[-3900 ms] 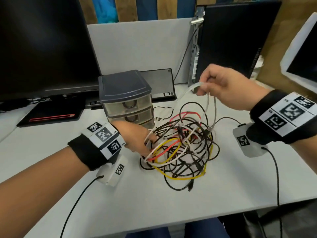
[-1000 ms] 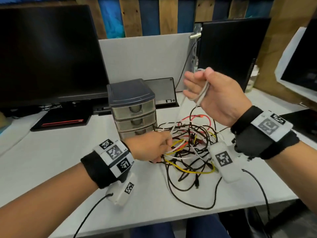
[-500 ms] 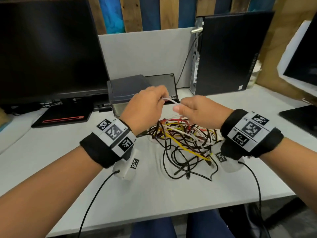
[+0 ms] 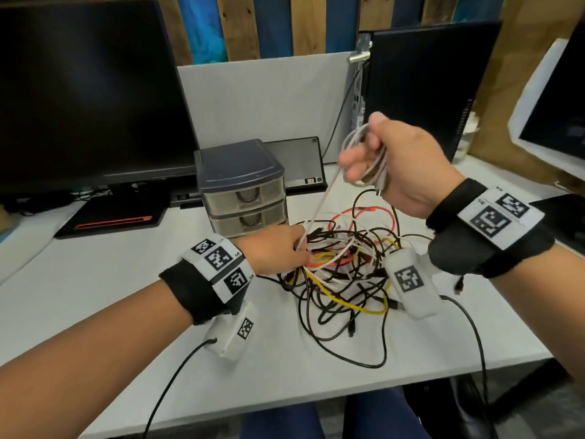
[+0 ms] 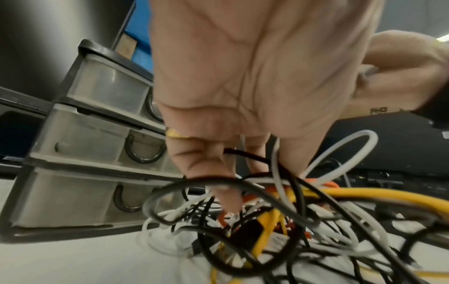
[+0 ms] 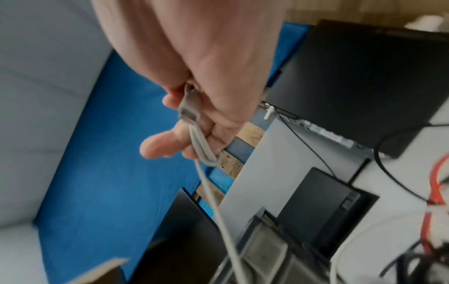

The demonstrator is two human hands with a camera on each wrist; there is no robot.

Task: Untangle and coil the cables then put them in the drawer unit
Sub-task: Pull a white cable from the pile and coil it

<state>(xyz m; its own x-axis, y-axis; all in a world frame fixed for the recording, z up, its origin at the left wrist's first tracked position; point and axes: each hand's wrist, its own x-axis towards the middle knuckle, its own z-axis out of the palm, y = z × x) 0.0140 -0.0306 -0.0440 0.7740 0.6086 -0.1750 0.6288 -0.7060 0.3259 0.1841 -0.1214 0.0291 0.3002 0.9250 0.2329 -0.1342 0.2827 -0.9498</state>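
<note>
A tangle of cables [image 4: 345,274] in black, white, yellow and red lies on the desk, right of the closed grey drawer unit [image 4: 240,185]. My right hand [image 4: 364,163] is raised above the tangle and grips several loops of a white cable [image 4: 319,204]; the loops and a plug show in the right wrist view [image 6: 194,130]. One taut strand runs down to my left hand [image 4: 285,251], whose fingertips pinch it at the tangle's left edge. In the left wrist view the left hand's fingers [image 5: 206,163] dig in among black and white cables, beside the drawer unit [image 5: 85,144].
A large monitor [image 4: 88,90] stands at the back left and a black computer case [image 4: 421,90] at the back right. A flat dark device [image 4: 300,163] lies behind the drawers. The grey divider [image 4: 262,99] closes off the back. The desk's front edge [image 4: 285,403] is near.
Half a second ago both hands met above the tangle. My right hand has since lifted up and right with the white loops, and my left has dropped to the tangle.
</note>
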